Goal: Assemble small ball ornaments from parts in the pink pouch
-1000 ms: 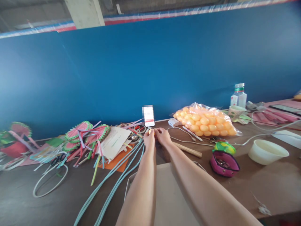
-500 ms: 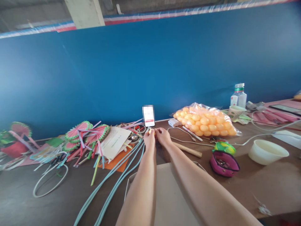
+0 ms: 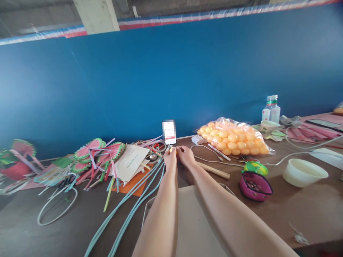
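Both arms reach forward over the table, and the hands are close together in front of a phone (image 3: 170, 138) that leans upright against the blue wall. A small orange piece (image 3: 171, 150), mostly covered by fingers, is pinched in my left hand (image 3: 170, 160). My right hand (image 3: 186, 156) is closed just beside it, fingertips drawn together near the piece; what lies in them is too small to make out. A wooden stick (image 3: 214, 170) lies to the right of my right wrist. Pale blue tubes (image 3: 134, 200) run along the left of my left forearm.
On the right are a clear bag of orange balls (image 3: 233, 137), a magenta pouch (image 3: 255, 185), a cream bowl (image 3: 304, 173) and clear bottles (image 3: 271, 110). Pink paper fans (image 3: 89, 148), papers (image 3: 132, 160) and a white loop (image 3: 57, 207) crowd the left. A grey box (image 3: 193, 221) lies below my arms.
Almost nothing differs. Both hands stay in the same place with fingers closed, and the whole view has shifted very slightly.
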`<state>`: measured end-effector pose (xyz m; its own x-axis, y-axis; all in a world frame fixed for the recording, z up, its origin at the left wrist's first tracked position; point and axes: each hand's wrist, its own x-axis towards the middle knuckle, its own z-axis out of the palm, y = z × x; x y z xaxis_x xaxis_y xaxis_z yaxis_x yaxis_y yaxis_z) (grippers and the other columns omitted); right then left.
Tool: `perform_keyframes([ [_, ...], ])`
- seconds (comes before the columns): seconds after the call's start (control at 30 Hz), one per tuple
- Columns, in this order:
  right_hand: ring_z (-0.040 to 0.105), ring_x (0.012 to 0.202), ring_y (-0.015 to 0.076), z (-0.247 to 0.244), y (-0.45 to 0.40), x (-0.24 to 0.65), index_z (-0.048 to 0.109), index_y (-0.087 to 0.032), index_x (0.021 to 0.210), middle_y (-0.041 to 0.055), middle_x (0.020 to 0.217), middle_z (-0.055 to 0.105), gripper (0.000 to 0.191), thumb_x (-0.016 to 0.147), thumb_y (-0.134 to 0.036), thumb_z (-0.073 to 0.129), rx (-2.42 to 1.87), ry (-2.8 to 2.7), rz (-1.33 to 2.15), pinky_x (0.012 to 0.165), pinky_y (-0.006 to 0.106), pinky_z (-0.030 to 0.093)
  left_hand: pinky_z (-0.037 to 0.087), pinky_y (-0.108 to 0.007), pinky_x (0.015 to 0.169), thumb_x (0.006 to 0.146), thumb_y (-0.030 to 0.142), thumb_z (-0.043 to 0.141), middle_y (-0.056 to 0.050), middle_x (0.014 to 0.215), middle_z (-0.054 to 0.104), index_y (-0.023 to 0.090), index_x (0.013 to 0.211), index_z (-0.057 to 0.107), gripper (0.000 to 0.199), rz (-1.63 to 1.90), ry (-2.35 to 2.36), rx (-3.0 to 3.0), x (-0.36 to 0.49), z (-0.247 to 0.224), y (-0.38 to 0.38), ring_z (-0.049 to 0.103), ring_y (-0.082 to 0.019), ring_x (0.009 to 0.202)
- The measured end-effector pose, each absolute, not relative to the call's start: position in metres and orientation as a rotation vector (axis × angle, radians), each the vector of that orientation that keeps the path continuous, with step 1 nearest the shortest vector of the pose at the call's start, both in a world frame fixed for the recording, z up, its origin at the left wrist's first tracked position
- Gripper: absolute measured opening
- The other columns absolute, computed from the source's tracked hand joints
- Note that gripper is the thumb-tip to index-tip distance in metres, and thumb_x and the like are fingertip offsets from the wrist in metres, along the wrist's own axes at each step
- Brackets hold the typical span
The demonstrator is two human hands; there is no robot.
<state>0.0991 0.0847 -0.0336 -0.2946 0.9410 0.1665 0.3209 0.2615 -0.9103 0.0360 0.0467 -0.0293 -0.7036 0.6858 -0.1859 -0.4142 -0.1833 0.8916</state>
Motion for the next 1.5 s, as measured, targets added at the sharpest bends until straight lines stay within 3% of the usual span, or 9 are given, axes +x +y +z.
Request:
perform_keyframes([
  [0.9, 0.067, 0.085, 0.0197, -0.032, 0.085, 0.100, 0.068, -0.018, 0.090, 0.0068, 0.088, 0.072, 0.025, 0.090, -0.036, 0.051, -1.171, -1.810, 1.027, 0.073, 0.026, 0.046, 0.044, -0.025, 0.048, 0.077, 0.027, 0.061, -0.002, 0.059, 0.058, 0.014, 0.080, 0.063, 0.013, 1.930, 1.429, 0.337, 0.035, -0.034, 0.048, 0.055, -0.014, 0.048],
  [1.5, 0.066, 0.087, 0.0195, -0.031, 0.084, 0.099, 0.070, -0.018, 0.092, 0.0066, 0.090, 0.072, 0.026, 0.090, -0.036, 0.052, -1.184, -1.821, 1.027, 0.076, 0.026, 0.046, 0.046, -0.026, 0.053, 0.075, 0.029, 0.062, -0.005, 0.065, 0.063, 0.014, 0.084, 0.066, 0.018, 1.927, 1.444, 0.367, 0.032, -0.039, 0.050, 0.061, -0.017, 0.056],
])
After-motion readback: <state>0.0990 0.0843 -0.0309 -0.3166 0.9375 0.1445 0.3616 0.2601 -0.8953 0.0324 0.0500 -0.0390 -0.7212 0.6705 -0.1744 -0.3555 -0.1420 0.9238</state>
